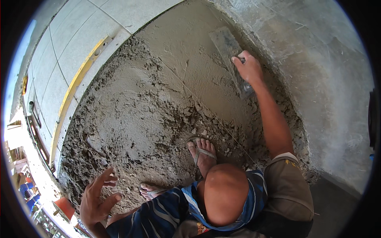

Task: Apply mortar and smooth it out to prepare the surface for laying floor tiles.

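Note:
My right hand (251, 70) is closed round the handle of a flat rectangular finishing trowel (224, 44). The blade lies on wet grey mortar (174, 35), close to the wall on the right. Around the trowel the mortar is smooth; towards my feet it turns rough and crumbly. My left hand (96, 200) hangs at the lower left over the rough edge of the mortar, fingers apart and holding nothing. A thin string (222, 123) runs slantwise across the mortar, from the upper middle down towards my right knee.
Light floor tiles (75, 29) border the mortar on the left, with a long yellow level (75, 83) along them. A grey cement wall (317, 79) rises on the right. My sandalled foot (203, 152) stands in the rough mortar. An orange container (64, 208) sits at the lower left.

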Demonstrator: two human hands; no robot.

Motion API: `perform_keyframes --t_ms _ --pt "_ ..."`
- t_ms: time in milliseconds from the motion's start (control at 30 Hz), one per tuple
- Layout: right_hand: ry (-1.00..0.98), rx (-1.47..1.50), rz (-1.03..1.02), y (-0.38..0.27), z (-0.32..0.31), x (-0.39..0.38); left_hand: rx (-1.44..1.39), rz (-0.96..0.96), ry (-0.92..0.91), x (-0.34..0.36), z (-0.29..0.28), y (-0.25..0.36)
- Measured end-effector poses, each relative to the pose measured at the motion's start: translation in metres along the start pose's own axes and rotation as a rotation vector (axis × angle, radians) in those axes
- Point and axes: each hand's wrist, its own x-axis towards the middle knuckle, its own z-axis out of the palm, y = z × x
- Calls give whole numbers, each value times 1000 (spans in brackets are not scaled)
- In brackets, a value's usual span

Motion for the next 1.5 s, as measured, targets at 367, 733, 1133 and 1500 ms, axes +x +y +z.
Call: perform_keyframes --t_ms 367,733,1133,1500 --pt "-142 456 -329 -96 62 -47 -3 32 -97 34 -2 4" --pt "33 -54 128 42 16 -74 48 137 -122 34 -14 0" --pt "175 147 141 113 -36 -128 19 91 -112 36 -4 -3" --pt "-105 28 -9 -18 14 156 108 -86 -41 31 1 8"
